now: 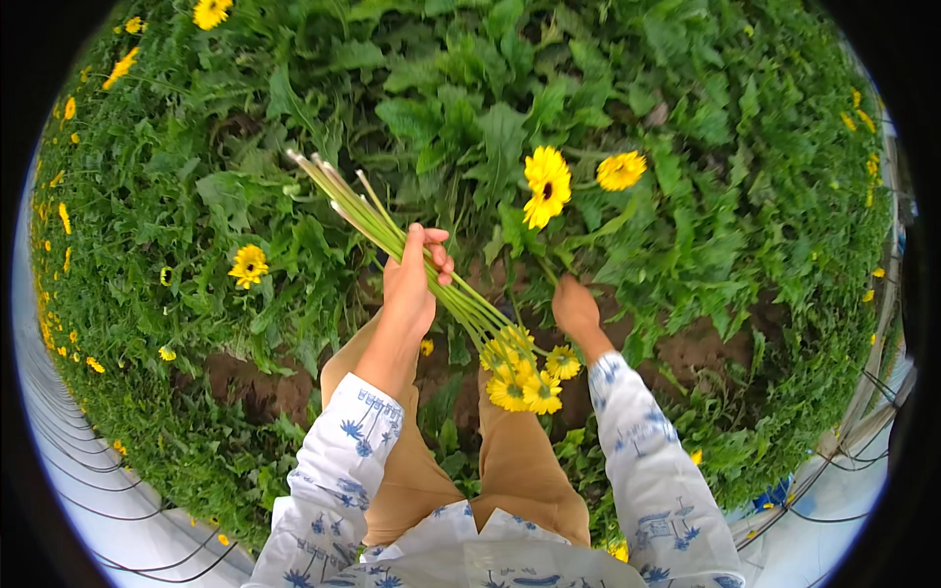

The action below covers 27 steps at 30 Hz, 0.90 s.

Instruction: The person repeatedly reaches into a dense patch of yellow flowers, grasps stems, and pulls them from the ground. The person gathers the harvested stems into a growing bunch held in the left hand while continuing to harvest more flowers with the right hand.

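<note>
My left hand [412, 283] grips a bunch of long green gerbera stems [375, 228], held slantwise. Their pale cut ends point up and left, and the yellow gerbera heads [526, 375] hang down at the lower right, in front of my knee. Beside the plants on the right, my right hand [577, 305] is closed at a green stem [548, 270]; its fingers are mostly hidden. Just above that hand stands a large yellow gerbera with a dark centre [548, 187]. A second yellow bloom [622, 171] is to its right.
Dense leafy gerbera plants [507, 132] spread ahead and to both sides. Another yellow flower [249, 266] grows at left. Brown soil [257, 386] shows between the rows near my legs. Whitish sheeting with dark lines [110, 500] borders the lower left.
</note>
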### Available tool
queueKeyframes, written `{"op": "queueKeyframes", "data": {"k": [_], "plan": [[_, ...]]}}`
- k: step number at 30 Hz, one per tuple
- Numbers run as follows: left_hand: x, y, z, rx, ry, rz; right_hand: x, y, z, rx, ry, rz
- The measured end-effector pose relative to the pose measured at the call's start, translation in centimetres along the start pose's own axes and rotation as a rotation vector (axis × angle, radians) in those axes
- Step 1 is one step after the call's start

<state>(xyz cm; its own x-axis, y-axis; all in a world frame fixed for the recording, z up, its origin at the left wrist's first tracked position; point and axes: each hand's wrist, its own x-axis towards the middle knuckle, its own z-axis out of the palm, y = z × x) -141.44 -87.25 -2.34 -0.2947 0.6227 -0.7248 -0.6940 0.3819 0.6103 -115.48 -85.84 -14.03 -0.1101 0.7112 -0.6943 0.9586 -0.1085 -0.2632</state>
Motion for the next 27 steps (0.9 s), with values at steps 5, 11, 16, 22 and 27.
{"op": "queueKeyframes", "data": {"k": [5, 11, 16, 22, 27], "plan": [[-0.5, 1.7, 1.7, -0.031, -0.179, 0.013, -11.4, -0.9, -8.8, 0.309, 0.031, -0.16], [-3.3, 2.5, 2.9, 0.021, -0.249, 0.049, -13.3, -10.8, -13.2, 0.811, 0.115, -0.385], [-4.0, 2.0, 2.8, -0.068, -0.326, 0.123, -10.3, -17.1, -10.7, 1.164, 0.139, -0.452], [-4.2, 1.9, 0.6, -0.062, -0.122, 0.132, -10.0, -18.8, -8.5, 0.807, 0.217, -0.425], [-4.7, 3.4, 1.2, -0.026, 0.004, 0.198, -9.1, -16.7, -9.0, 0.357, 0.513, -0.663]]}}
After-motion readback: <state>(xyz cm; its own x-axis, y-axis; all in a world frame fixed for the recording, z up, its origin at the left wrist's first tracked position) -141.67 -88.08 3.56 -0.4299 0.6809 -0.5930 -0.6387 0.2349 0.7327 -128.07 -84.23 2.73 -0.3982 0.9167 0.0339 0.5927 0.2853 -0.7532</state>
